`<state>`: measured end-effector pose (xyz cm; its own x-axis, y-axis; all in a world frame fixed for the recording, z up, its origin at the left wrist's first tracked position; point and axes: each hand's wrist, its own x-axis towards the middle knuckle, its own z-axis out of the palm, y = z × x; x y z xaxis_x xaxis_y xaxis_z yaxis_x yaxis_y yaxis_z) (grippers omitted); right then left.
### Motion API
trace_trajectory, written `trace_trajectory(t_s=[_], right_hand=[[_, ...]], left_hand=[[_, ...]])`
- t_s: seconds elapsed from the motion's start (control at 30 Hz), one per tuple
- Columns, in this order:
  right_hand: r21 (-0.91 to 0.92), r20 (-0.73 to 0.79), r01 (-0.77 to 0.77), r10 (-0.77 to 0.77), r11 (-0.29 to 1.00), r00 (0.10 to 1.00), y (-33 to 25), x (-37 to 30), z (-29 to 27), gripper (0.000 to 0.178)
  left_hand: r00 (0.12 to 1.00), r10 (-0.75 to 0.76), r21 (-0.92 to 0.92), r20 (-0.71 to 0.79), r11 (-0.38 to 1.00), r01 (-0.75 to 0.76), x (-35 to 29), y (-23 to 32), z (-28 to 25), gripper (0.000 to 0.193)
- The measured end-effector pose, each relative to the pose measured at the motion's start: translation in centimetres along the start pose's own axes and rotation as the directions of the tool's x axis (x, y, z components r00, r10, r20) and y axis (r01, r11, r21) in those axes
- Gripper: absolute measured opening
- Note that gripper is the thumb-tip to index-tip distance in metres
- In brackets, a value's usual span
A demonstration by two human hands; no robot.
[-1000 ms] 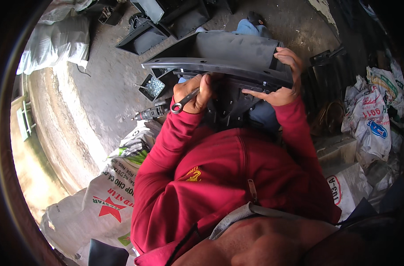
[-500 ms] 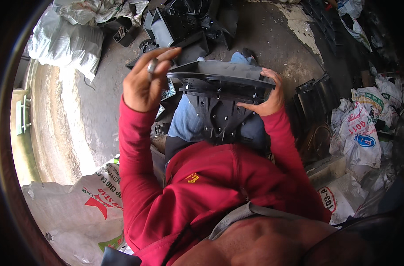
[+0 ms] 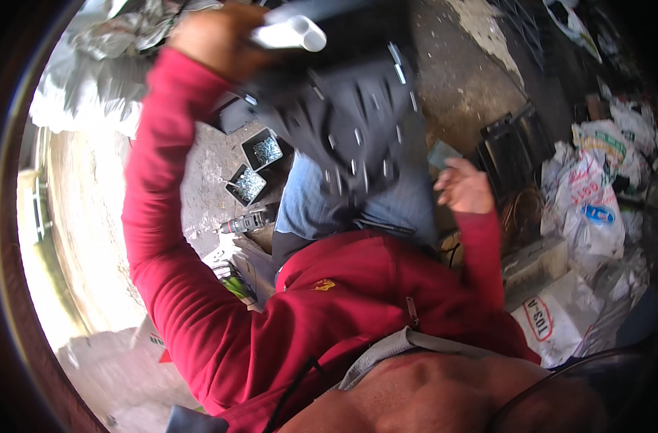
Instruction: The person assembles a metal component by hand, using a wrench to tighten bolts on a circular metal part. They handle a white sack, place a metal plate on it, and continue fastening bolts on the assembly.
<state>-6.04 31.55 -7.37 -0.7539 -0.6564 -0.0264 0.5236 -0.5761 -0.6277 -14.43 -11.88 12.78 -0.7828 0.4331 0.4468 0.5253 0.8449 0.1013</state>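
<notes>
My left hand (image 3: pixel 217 40), blurred by motion, is raised at the upper left and closed on the edge of a black molded plastic part (image 3: pixel 368 101). The part hangs tilted above my knees, with shiny metal screws or pins standing out of its ribbed face. By the left fingers shows a blurred white tube-like shape (image 3: pixel 293 34); whether the hand holds it I cannot tell. Apart from the part, at the right, my right hand (image 3: pixel 464 186) is empty with its fingers loosely spread. The left fingertips are hidden.
Two small dark bins of screws (image 3: pixel 246 185) stand on the floor left of my legs, near a power drill (image 3: pixel 243 222). Black plastic parts (image 3: pixel 516 151) lean at the right. White printed sacks (image 3: pixel 585 209) lie beyond them, and white plastic bags (image 3: pixel 87 86) at the upper left.
The black part has been lifted up and left from my lap and tilted. My right hand has let go of it and drawn off to the right; my left hand now grips it.
</notes>
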Motion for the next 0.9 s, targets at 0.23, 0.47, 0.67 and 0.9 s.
trace_trajectory(t_s=[0.23, 0.47, 0.67, 0.9], right_hand=[[0.350, -0.115, -0.467, 0.532, 0.812, 0.839, 4.3, -1.0, -0.8, 0.077], [0.096, -0.809, -0.591, 0.408, 0.801, 0.423, 4.8, -5.8, -4.3, 0.069], [-0.420, -0.906, -0.754, -0.275, 0.505, 0.321, 7.6, -9.7, -9.9, 0.057], [-0.464, -0.757, -0.882, -0.557, 0.088, 0.343, 1.3, -9.5, -18.4, 0.056]], left_hand=[[0.963, -0.265, 0.529, -0.059, 0.809, 0.255, 5.2, -21.4, 5.1, 0.046], [0.924, -0.291, 0.508, 0.247, 0.851, 0.133, 11.8, -30.5, 19.3, 0.055], [0.891, -0.410, 0.576, 0.192, 0.783, 0.236, 9.4, -30.7, 26.9, 0.037], [0.735, -0.652, 0.653, 0.183, 0.640, 0.405, 5.4, -31.8, 30.1, 0.040]])
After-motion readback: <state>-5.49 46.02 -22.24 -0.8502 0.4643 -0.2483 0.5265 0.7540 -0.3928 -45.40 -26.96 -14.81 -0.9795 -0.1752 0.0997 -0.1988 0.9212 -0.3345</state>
